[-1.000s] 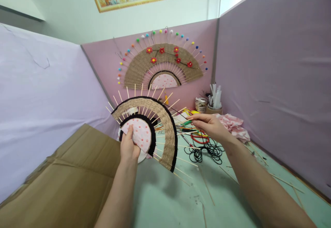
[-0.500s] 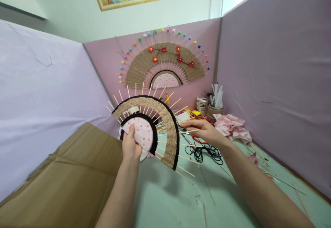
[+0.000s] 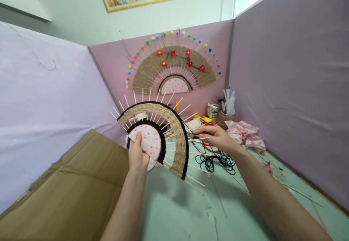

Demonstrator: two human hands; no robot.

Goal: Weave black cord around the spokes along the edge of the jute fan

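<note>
My left hand [image 3: 138, 154] grips a woven fan [image 3: 178, 139] by its pink dotted half-round base [image 3: 149, 139], thumb on top. Thin wooden sticks radiate from the base through a tan woven band edged in black. At the fan's right side, my right hand [image 3: 214, 136] pinches a black cord [image 3: 188, 126] that runs taut to the black outer edge. More of this cord hangs below the fingers to a loose tangle [image 3: 216, 161] on the table. The fan is held up, tilted, above the table.
A finished-looking fan [image 3: 174, 60] with red flowers and coloured pompoms hangs on the pink back panel. Cardboard [image 3: 81, 182] lies at left. Crumpled pink paper [image 3: 244, 133], a jar of white sticks [image 3: 228, 110] and loose wooden sticks [image 3: 219, 199] are on the green table [image 3: 169, 215].
My right hand has shifted slightly right, away from the fan's edge, and the cord between them shows more clearly. My left hand and the fan are nearly still.
</note>
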